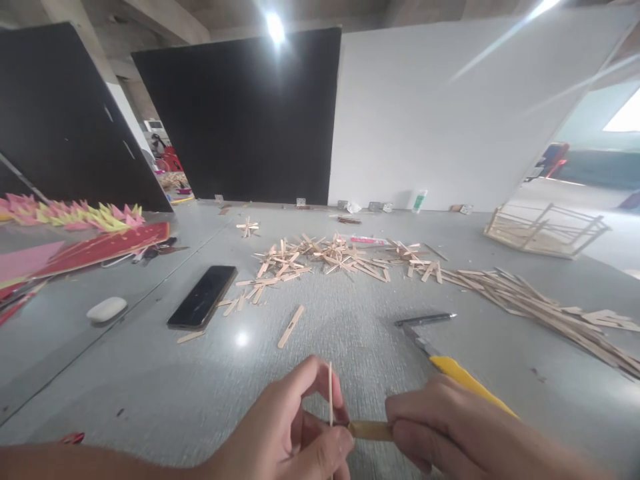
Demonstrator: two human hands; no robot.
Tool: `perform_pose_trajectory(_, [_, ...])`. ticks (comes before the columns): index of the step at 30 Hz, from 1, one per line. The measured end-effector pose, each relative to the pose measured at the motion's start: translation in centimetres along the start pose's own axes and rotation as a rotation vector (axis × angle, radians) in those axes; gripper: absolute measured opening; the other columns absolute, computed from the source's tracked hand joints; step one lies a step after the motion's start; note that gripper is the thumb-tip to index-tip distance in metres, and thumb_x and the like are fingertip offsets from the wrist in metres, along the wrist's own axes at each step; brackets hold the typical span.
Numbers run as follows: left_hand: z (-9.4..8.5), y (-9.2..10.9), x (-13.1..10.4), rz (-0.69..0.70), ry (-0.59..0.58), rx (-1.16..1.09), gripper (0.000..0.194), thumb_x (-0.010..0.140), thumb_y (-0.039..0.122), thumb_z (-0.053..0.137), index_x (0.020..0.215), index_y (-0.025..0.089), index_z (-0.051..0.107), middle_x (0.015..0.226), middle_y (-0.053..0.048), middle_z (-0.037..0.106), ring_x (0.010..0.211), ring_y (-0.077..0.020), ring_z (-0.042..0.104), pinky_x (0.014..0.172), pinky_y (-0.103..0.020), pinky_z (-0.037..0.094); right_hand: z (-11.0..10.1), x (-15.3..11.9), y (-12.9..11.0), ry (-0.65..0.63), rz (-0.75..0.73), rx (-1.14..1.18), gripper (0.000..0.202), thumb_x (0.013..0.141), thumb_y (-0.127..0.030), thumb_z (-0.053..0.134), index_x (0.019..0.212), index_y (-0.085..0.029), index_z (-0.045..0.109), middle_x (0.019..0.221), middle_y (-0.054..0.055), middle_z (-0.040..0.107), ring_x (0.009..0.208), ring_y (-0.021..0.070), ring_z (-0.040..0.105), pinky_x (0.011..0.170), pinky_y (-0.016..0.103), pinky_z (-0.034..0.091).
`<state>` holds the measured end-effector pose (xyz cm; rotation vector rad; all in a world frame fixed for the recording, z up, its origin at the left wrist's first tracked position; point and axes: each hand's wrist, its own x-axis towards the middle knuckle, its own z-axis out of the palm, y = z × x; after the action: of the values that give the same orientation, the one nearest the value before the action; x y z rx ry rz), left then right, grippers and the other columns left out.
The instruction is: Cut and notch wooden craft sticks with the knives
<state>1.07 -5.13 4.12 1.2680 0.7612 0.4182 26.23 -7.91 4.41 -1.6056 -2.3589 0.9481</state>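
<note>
Between the thumb and fingers of my left hand (305, 427) is a thin wooden stick (331, 390), seen edge-on and held upright. My right hand (440, 423) grips a tan, flat-looking piece (371, 431) whose exact kind I cannot make out. Its far end meets my left fingertips beside the stick, and the contact itself is hidden. Just beyond my right hand lies a yellow-handled utility knife (465, 380), partly covered by that hand. A dark pen (425, 320) rests near its blade. One short wooden stick with a dark slot (291, 327) lies ahead of my left hand.
Short wooden sticks (325, 257) are heaped across the middle, with long strips (540, 307) to the right. A phone (203, 297), a white case (107, 309) and red-and-pink paper pieces (110, 247) lie left. Farther back stand a small stick-built frame (547, 233) and a glue bottle (419, 201).
</note>
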Motion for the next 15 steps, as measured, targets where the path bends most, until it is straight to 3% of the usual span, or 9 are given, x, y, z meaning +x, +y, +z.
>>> perform_pose_trajectory(3, [-0.2, 0.2, -0.4, -0.027, -0.001, 0.001, 0.042, 0.096, 0.059, 0.065, 0.101, 0.023, 0.044, 0.068, 0.004, 0.059, 0.055, -0.0086, 0.041, 0.053, -0.020, 0.030, 0.0, -0.3, 1.9, 0.016, -0.035, 0.006, 0.023, 0.100, -0.029, 0.056, 0.080, -0.028, 0.067, 0.080, -0.004, 0.066, 0.073, 0.0132, 0.063, 0.067, 0.021, 0.047])
perform_pose_trajectory(5, [-0.8, 0.5, -0.6, 0.011, 0.094, 0.033, 0.036, 0.101, 0.055, 0.061, 0.099, 0.024, 0.042, 0.074, 0.004, 0.061, 0.052, -0.0068, 0.047, 0.053, -0.019, 0.034, -1.0, -0.8, 3.9, 0.110, -0.007, 0.016, 0.019, 0.099, -0.031, 0.058, 0.085, -0.029, 0.071, 0.083, -0.003, 0.070, 0.078, 0.0156, 0.067, 0.071, 0.023, 0.051])
perform_pose_trajectory(8, [-1.8, 1.1, -0.4, 0.131, 0.301, 0.069, 0.033, 0.106, 0.049, 0.055, 0.094, 0.023, 0.039, 0.111, -0.002, 0.063, 0.055, -0.0032, 0.063, 0.066, -0.023, 0.049, -3.6, -1.7, 6.9, 0.323, 0.181, 0.054, 0.029, 0.102, -0.043, 0.052, 0.102, -0.031, 0.078, 0.101, 0.005, 0.078, 0.094, 0.0217, 0.074, 0.082, 0.025, 0.057])
perform_pose_trajectory(10, [-2.0, 1.3, 0.2, 0.128, 0.221, 0.076, 0.029, 0.108, 0.049, 0.052, 0.106, 0.021, 0.045, 0.113, -0.005, 0.063, 0.054, -0.0048, 0.065, 0.065, -0.024, 0.053, -5.0, -2.1, 8.1, 0.325, 0.224, 0.004, 0.035, 0.100, -0.052, 0.051, 0.101, -0.032, 0.080, 0.106, 0.007, 0.078, 0.099, 0.0234, 0.075, 0.084, 0.026, 0.059])
perform_pose_trajectory(12, [-1.9, 1.3, 0.8, 0.100, 0.169, 0.014, 0.037, 0.107, 0.053, 0.050, 0.125, 0.021, 0.044, 0.109, -0.007, 0.065, 0.052, -0.0084, 0.065, 0.052, -0.023, 0.051, -5.4, -2.2, 8.8, 0.303, 0.236, -0.076, 0.041, 0.101, -0.052, 0.046, 0.099, -0.030, 0.081, 0.106, 0.009, 0.079, 0.099, 0.0247, 0.076, 0.083, 0.028, 0.060])
perform_pose_trajectory(15, [-1.5, 1.3, 0.8, 0.026, 0.170, -0.003, 0.051, 0.108, 0.058, 0.043, 0.142, 0.020, 0.037, 0.081, 0.003, 0.061, 0.039, -0.0055, 0.048, 0.040, -0.018, 0.036, -4.6, -2.0, 9.4, 0.425, 0.177, -0.179, 0.044, 0.099, -0.043, 0.041, 0.108, -0.028, 0.081, 0.116, 0.011, 0.079, 0.107, 0.0264, 0.076, 0.088, 0.030, 0.061])
